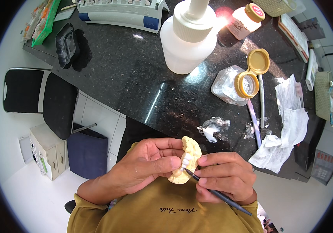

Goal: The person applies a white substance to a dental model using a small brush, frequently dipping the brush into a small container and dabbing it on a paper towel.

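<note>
Across the dark surface [112,77], a large white bottle [186,50] is stood well apart from the hands. By the left hand [147,165], its grip narrowed between thumb and fingers, a yellow dental model [193,147] is held off the near edge, before the shirt [151,200]. By the right hand [228,174], a slim dark tool [224,198] is pinched like a pen, its tip at the white teeth [186,158]; actual contact cannot be told. For control, the model is best kept still, the tip light, and the right fingers braced against the model's edge.
</note>
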`<action>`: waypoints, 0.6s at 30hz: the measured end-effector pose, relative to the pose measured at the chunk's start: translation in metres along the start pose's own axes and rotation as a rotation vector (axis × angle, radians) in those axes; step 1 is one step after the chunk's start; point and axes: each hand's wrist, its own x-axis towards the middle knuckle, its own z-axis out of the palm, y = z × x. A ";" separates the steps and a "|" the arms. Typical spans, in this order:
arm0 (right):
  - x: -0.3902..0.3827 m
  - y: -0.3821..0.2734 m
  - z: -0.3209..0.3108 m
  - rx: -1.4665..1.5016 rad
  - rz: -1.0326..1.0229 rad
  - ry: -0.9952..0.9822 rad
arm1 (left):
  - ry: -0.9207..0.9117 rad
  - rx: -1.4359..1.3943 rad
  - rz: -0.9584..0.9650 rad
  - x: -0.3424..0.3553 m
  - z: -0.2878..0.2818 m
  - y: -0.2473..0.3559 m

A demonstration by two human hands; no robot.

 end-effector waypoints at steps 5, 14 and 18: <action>0.002 -0.001 0.001 0.001 0.005 0.005 | -0.010 0.002 0.003 0.000 -0.002 -0.001; 0.001 0.001 0.000 0.023 0.004 0.009 | -0.015 0.005 0.007 0.001 -0.003 -0.001; 0.002 0.001 -0.001 0.055 0.011 0.006 | -0.006 0.014 0.004 0.001 -0.002 0.000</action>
